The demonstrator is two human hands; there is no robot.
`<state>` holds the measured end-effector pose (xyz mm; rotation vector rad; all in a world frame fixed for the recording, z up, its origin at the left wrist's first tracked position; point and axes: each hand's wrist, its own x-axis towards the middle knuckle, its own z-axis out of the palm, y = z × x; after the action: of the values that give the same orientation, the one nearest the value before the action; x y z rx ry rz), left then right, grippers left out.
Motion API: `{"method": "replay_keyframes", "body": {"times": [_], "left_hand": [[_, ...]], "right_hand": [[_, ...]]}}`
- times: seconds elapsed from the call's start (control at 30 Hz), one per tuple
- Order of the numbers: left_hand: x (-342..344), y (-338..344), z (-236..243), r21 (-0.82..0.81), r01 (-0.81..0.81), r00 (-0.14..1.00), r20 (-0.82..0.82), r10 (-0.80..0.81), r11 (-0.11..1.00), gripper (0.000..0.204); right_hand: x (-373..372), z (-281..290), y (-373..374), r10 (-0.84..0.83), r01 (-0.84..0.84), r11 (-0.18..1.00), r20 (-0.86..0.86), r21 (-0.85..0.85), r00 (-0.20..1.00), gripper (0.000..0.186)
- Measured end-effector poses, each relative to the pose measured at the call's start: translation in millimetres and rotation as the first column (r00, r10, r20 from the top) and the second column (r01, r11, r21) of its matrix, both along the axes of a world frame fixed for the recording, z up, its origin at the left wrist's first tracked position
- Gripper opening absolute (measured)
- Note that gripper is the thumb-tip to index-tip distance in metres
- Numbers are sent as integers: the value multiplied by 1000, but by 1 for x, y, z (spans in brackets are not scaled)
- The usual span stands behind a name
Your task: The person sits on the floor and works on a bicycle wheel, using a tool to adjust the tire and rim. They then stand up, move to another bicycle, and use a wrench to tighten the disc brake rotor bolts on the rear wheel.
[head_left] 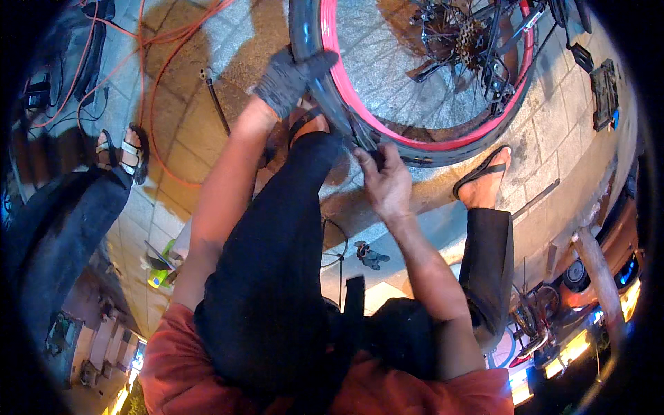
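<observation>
A bicycle wheel with a pinkish-red rim point(432, 144) lies before me, its black tire point(301, 31) partly off the rim along the near left side. My left hand point(282, 84), in a grey glove, is closed over the tire at the left, its thumb reaching across to the rim. At the wheel's near edge my bare right hand point(389, 181) pinches black rubber of the tire; whether inner tube is caught there too, I cannot tell. The rear sprockets point(469, 43) and derailleur point(496, 86) sit within the wheel's outline.
An orange hose point(153, 117) loops over the paving at left, near a thin metal rod point(217, 102). Another person's sandaled foot point(133, 153) stands at far left. A dark tool case point(605, 95) lies at right. A dark glove point(372, 256) rests on the ground behind the wheel.
</observation>
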<state>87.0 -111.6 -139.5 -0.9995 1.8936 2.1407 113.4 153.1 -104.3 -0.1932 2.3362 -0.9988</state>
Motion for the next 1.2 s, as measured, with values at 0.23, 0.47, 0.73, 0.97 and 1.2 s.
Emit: {"method": "replay_keyframes", "body": {"times": [0.23,0.47,0.73,0.97,1.2], "left_hand": [[-23,14,19,50,-324,946,13,323,945,55],[14,55,15,-45,34,968,251,-21,998,41],[23,50,-3,-54,53,977,207,-41,997,34],[20,52,4,-82,51,969,245,-29,995,26],[31,45,-17,42,23,994,108,-27,999,29]], "right_hand": [[-79,34,46,306,-297,951,-125,85,944,45],[-131,10,44,623,-608,778,-75,155,778,41],[-167,-1,36,701,-704,707,204,-75,683,40],[-179,7,11,777,-821,571,331,-12,536,40],[-108,33,23,516,-589,783,318,202,795,48]]}}
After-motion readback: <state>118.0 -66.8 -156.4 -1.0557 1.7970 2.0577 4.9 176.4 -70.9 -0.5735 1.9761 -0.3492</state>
